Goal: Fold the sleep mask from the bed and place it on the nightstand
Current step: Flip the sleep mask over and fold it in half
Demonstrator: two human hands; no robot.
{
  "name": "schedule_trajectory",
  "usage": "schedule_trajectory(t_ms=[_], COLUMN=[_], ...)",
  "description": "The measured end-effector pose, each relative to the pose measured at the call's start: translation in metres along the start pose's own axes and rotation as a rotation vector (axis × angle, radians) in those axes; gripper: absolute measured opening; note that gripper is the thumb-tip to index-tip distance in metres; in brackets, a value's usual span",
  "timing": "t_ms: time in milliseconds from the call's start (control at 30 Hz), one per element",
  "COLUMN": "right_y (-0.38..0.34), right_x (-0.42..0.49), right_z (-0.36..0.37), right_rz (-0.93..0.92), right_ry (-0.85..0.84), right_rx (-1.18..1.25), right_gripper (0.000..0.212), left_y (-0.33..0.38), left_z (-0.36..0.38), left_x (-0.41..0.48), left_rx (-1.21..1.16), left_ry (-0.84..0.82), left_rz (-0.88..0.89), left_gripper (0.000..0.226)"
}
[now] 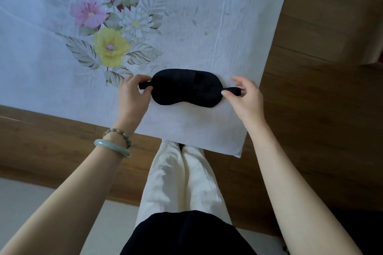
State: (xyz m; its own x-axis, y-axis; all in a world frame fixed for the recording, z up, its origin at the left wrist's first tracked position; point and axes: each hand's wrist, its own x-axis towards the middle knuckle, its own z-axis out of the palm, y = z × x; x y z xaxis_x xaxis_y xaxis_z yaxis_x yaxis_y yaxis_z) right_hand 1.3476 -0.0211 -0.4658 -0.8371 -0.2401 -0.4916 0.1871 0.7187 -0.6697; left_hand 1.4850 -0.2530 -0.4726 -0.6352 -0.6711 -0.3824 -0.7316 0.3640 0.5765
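A black sleep mask (186, 88) lies flat and spread out on the white flowered bedsheet (186, 33), near the bed's front corner. My left hand (134, 94) pinches the strap stub at the mask's left end. At the right end my right hand (245, 97) pinches the other strap stub between thumb and fingers. The mask is unfolded and rests on the sheet. No nightstand can be clearly made out.
The wooden bed frame (51, 145) runs along the sheet's front edge and its right side (310, 51). My legs in cream trousers (182, 182) stand against the bed corner. Pale floor (27, 209) shows at lower left. Bracelets sit on my left wrist.
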Motion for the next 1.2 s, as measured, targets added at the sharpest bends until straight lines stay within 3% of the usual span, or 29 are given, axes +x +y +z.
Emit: schedule_trajectory(t_ms=[133,333,500,633,700,867,1200], right_y=[0.009,0.010,0.009,0.008,0.005,0.001,0.002], right_x=[0.007,0.018,0.021,0.022,0.023,0.023,0.013], right_z=[-0.004,-0.006,-0.017,-0.019,-0.015,-0.005,-0.002], right_rz=[-0.168,-0.117,0.062,0.168,0.181,0.213,0.251], right_ry=[-0.155,-0.200,-0.257,-0.206,-0.161,-0.048,0.019], right_rx=[-0.346,-0.345,-0.217,-0.130,-0.109,-0.108,0.010], right_gripper=[0.026,0.008,0.012,0.016,0.015,0.019,0.012], left_y=[-0.008,-0.017,-0.029,-0.035,-0.036,-0.034,-0.038], left_z=[-0.003,-0.017,-0.034,-0.039,-0.039,-0.034,-0.025], left_x=[-0.001,0.013,0.028,0.035,0.037,0.038,0.029], left_rx=[0.146,0.151,0.115,0.021,-0.025,-0.167,-0.269], left_ry=[0.026,-0.057,-0.199,-0.276,-0.252,-0.170,-0.075], left_rz=[0.064,0.134,0.121,0.026,-0.001,-0.123,-0.161], left_gripper=[0.019,0.016,0.014,0.011,0.003,0.027,0.017])
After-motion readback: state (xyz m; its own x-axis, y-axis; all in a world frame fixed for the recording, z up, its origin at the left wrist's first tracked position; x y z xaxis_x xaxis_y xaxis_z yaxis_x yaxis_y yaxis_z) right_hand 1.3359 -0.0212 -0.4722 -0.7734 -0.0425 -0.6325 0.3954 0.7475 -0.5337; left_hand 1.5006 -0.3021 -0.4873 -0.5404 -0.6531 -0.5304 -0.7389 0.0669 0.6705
